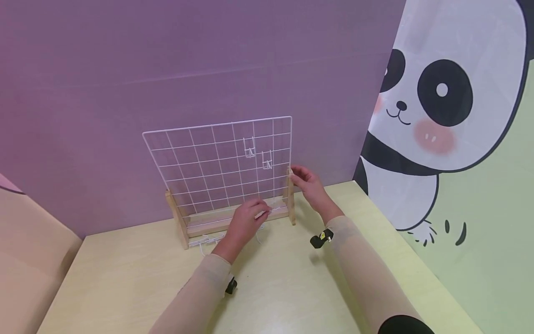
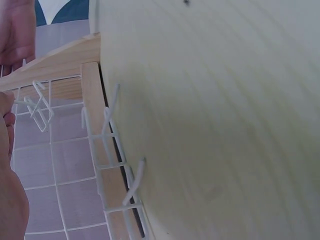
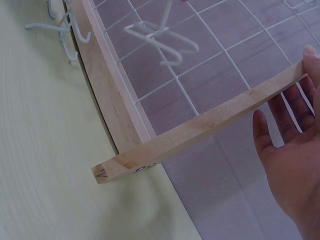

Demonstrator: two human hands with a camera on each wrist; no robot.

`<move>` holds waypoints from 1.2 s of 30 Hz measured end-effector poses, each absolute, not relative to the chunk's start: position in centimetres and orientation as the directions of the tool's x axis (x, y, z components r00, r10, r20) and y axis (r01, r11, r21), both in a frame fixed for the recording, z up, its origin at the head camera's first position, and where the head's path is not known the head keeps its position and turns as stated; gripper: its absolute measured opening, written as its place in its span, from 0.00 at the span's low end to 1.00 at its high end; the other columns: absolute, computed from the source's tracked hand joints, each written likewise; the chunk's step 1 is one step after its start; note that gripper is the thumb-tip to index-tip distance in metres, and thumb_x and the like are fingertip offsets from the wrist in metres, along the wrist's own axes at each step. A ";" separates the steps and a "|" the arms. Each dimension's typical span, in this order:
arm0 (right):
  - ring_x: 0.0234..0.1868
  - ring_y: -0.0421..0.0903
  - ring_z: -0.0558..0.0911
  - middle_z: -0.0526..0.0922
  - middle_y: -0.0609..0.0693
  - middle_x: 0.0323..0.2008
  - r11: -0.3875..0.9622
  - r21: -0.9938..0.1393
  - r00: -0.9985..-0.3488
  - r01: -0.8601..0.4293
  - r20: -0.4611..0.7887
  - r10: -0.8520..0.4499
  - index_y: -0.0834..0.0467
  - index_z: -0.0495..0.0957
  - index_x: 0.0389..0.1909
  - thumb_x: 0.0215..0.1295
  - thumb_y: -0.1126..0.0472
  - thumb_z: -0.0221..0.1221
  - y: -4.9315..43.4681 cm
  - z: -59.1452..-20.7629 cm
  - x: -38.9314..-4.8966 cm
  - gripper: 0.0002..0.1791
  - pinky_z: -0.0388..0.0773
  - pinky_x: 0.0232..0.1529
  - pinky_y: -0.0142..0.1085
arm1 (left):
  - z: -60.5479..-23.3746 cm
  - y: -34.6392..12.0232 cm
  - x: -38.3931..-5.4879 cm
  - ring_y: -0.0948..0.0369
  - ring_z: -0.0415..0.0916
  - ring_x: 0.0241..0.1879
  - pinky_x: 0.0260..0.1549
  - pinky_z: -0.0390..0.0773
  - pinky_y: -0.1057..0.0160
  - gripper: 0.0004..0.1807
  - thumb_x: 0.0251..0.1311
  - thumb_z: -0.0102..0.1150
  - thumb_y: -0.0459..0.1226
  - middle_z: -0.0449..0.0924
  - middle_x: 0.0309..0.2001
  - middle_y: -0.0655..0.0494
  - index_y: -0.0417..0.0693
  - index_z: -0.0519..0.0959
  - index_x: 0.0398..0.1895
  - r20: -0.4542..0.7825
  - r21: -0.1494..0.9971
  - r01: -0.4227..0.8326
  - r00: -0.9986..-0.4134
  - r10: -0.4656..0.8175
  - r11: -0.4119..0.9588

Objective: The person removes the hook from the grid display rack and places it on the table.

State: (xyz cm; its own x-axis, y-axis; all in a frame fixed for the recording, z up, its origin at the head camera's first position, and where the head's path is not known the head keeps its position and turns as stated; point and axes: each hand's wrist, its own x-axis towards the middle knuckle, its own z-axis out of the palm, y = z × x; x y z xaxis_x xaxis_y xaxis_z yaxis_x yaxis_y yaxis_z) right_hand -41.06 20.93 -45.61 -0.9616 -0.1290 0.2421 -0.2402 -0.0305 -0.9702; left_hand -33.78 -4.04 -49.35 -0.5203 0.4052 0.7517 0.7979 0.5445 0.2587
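Note:
A white wire grid panel (image 1: 221,162) stands tilted back in a wooden stand (image 1: 179,218). My left hand (image 1: 249,220) is before the lower part of the grid, pinching a white wire hook (image 2: 40,107) between thumb and fingertips. At the grid's right side, my right hand (image 1: 310,188) holds the upper end of the wooden side post (image 3: 215,117), thumb on one face and fingers behind it. Two white hooks, an upper one (image 1: 250,152) and a lower one (image 1: 267,163), hang on the right half of the grid.
Several more white wire hooks (image 1: 208,239) lie on the pale table (image 1: 125,278) along the front of the stand's base. Behind the table rises a purple wall (image 1: 208,60). On the right is a wall with a painted panda (image 1: 444,93).

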 end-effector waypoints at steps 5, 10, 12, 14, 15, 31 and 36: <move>0.65 0.50 0.81 0.83 0.58 0.63 -0.029 -0.972 -0.963 -0.233 0.235 -0.130 0.65 0.78 0.71 0.84 0.60 0.63 21.0 -45.5 -41.0 0.22 0.76 0.75 0.49 | -49.9 -4.1 -34.0 0.54 0.86 0.41 0.43 0.90 0.57 0.09 0.58 0.81 0.24 0.85 0.40 0.52 0.42 0.91 0.38 0.753 0.249 0.810 -0.507 0.421 0.530; 0.66 0.50 0.81 0.84 0.57 0.63 -0.023 -0.973 -0.965 -0.228 0.229 -0.126 0.64 0.78 0.71 0.84 0.59 0.63 21.0 -45.6 -41.2 0.22 0.75 0.76 0.49 | -50.3 -3.9 -33.9 0.54 0.86 0.42 0.45 0.89 0.57 0.08 0.61 0.79 0.25 0.87 0.41 0.53 0.43 0.92 0.39 0.710 0.261 0.794 -0.543 0.449 0.548; 0.66 0.50 0.81 0.84 0.57 0.64 -0.023 -0.973 -0.965 -0.228 0.229 -0.124 0.64 0.78 0.71 0.84 0.59 0.63 21.0 -45.7 -41.3 0.22 0.76 0.76 0.49 | -50.4 -3.8 -33.8 0.55 0.86 0.43 0.46 0.89 0.57 0.07 0.62 0.79 0.26 0.87 0.42 0.53 0.44 0.92 0.39 0.683 0.269 0.782 -0.567 0.461 0.562; 0.66 0.50 0.81 0.84 0.58 0.64 -0.027 -0.973 -0.965 -0.230 0.232 -0.126 0.64 0.78 0.71 0.84 0.59 0.63 21.0 -45.7 -41.3 0.21 0.76 0.75 0.49 | -50.4 -3.8 -33.6 0.55 0.86 0.44 0.47 0.89 0.56 0.06 0.64 0.78 0.26 0.87 0.43 0.53 0.44 0.91 0.39 0.658 0.279 0.770 -0.588 0.470 0.573; 0.66 0.51 0.81 0.84 0.58 0.64 -0.027 -0.972 -0.964 -0.232 0.234 -0.127 0.64 0.78 0.71 0.84 0.59 0.63 21.0 -45.8 -41.4 0.22 0.76 0.75 0.49 | -50.4 -3.7 -33.6 0.55 0.86 0.44 0.47 0.89 0.56 0.06 0.64 0.78 0.27 0.88 0.43 0.53 0.44 0.91 0.39 0.650 0.282 0.765 -0.596 0.472 0.579; 0.64 0.48 0.81 0.84 0.58 0.64 -0.005 -0.968 -0.959 -0.249 0.248 -0.138 0.64 0.77 0.72 0.84 0.59 0.62 21.1 -45.8 -41.2 0.23 0.79 0.71 0.46 | -50.7 -3.2 -33.7 0.56 0.87 0.44 0.49 0.89 0.55 0.03 0.66 0.77 0.29 0.86 0.42 0.56 0.43 0.91 0.38 0.501 0.348 0.693 -0.707 0.500 0.632; 0.64 0.48 0.81 0.84 0.59 0.64 -0.003 -0.966 -0.956 -0.258 0.256 -0.143 0.65 0.77 0.72 0.85 0.59 0.61 21.1 -45.8 -41.2 0.23 0.79 0.71 0.46 | -50.6 -3.1 -33.8 0.55 0.87 0.43 0.50 0.89 0.55 0.04 0.65 0.77 0.28 0.87 0.42 0.55 0.43 0.91 0.39 0.479 0.360 0.688 -0.716 0.508 0.631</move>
State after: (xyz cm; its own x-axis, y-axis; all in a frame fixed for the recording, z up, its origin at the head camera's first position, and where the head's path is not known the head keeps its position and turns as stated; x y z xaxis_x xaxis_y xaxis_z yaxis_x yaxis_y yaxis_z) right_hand -41.23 21.08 -45.75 -0.9561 -0.1425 0.2560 -0.2582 -0.0028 -0.9661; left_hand -33.80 -3.08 -50.58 -0.7160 0.5080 0.4787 0.6878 0.6306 0.3595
